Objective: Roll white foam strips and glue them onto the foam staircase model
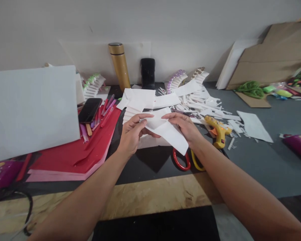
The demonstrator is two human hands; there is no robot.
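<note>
A white paper piece [174,135] is held up between both hands, its long curved end hanging down to the right. My left hand [134,134] pinches its left side between thumb and fingers. On its upper right edge, my right hand [183,124] has its fingers closed, the thumb mostly hidden. More white sheets [140,98] lie on the table behind the hands. Just under the hanging end are scissors with a red handle [181,160] and a yellow handle [196,161], partly covered by the right forearm.
A yellow glue gun [218,131] lies right of the hands, beside scattered white paper scraps [200,105]. Left are red sheets [72,150], a phone [90,110] and a large white board [32,110]. Behind stands a gold bottle [120,67]. Cardboard [273,57] leans at the back right.
</note>
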